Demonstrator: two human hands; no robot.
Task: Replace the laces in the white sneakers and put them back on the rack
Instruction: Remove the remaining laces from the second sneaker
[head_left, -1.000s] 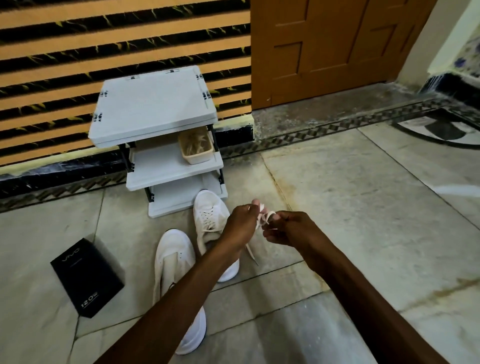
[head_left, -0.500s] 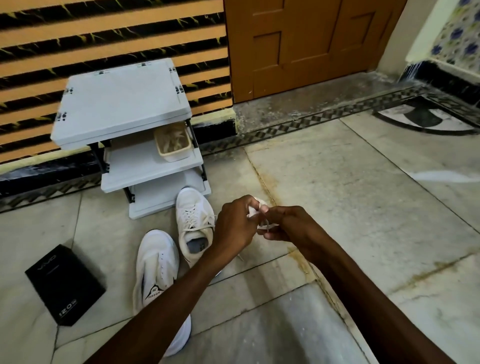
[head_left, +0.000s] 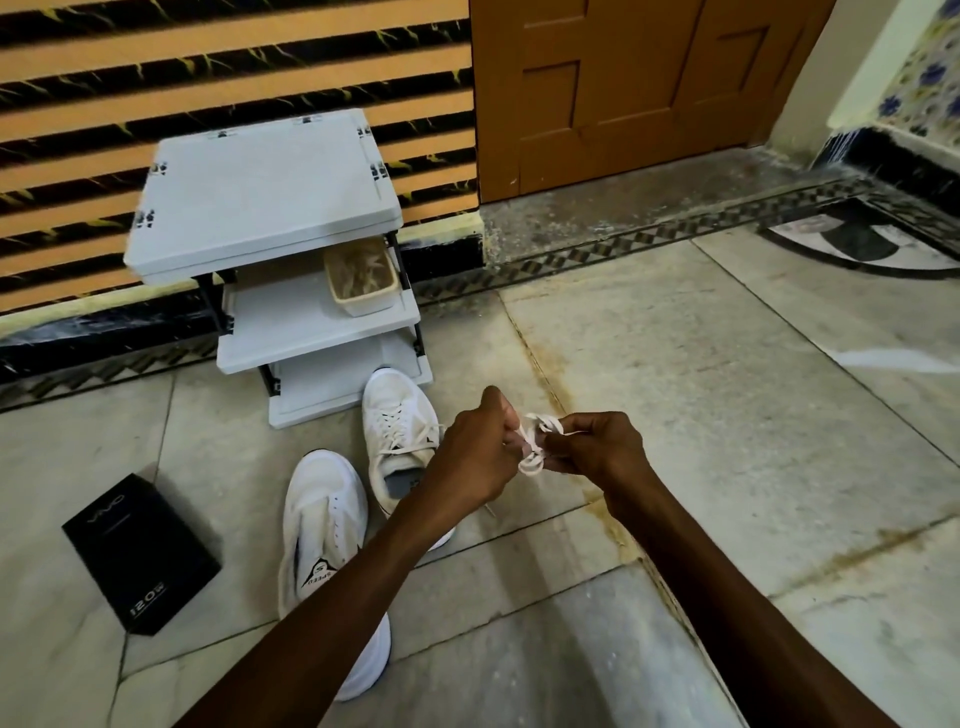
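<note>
Indoors, on marble floor (head_left: 675, 415) | matte black box (head_left: 137, 553) | white three-tier rack (head_left: 265, 197) | two white mesh sneakers (head_left: 322, 519) before it | left hand (head_left: 475, 452) and right hand (head_left: 597, 449), fingers curled, pinch a looped flat white lace (head_left: 535, 441) between them.

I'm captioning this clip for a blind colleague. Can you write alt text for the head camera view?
Both hands, left hand and right hand, hold a bunched white lace above a marble floor. Two white sneakers lie before a white rack, a black box beside them.
</note>
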